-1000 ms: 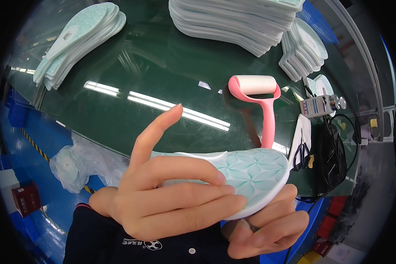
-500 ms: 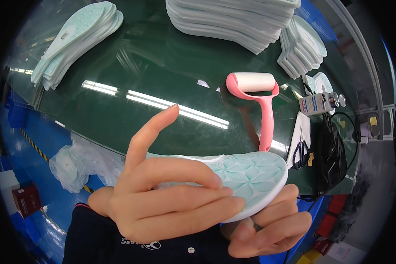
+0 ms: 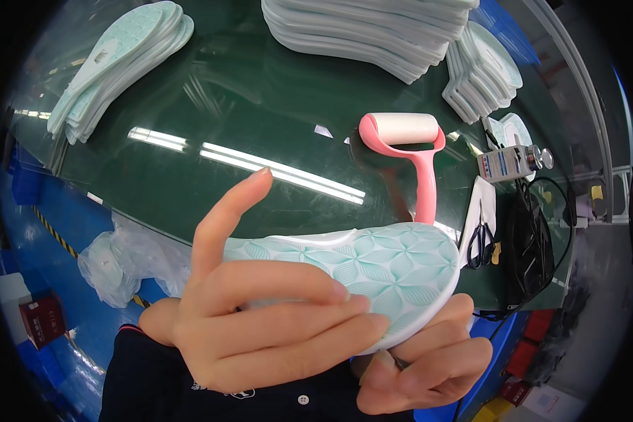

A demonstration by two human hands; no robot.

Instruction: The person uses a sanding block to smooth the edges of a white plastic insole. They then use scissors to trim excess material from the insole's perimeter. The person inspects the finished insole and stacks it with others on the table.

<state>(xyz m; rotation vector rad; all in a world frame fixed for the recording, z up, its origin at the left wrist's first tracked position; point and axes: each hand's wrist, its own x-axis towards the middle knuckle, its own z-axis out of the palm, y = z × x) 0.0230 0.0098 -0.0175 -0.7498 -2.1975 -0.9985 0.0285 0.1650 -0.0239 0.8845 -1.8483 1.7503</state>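
Note:
A white shoe sole (image 3: 401, 271) with a pale green leaf pattern is held up in front of me, patterned face toward me. My left hand (image 3: 267, 320) grips its near edge, three fingers pressed across the pattern and the index finger raised off it. Below the sole's right end, my right hand (image 3: 429, 362) is closed, its fingers curled and the thumb against them. A small dark bit shows between that thumb and the fingers; its kind is hidden. Beyond the sole, a pink-handled lint roller (image 3: 404, 130) with a white roll lies on the table, its handle end covered by the sole.
Stacks of soles stand at the back (image 3: 366, 35), far left (image 3: 119, 63) and far right (image 3: 482, 70) of the green table (image 3: 260, 98). At right lie scissors (image 3: 480, 243), a bottle with a metal top (image 3: 506, 164) and a black pouch (image 3: 529, 246). Plastic bags (image 3: 130, 260) hang at left.
The sole has risen slightly and tilted, so more of its patterned face shows and it covers the roller's handle end. My right hand has shifted a little left.

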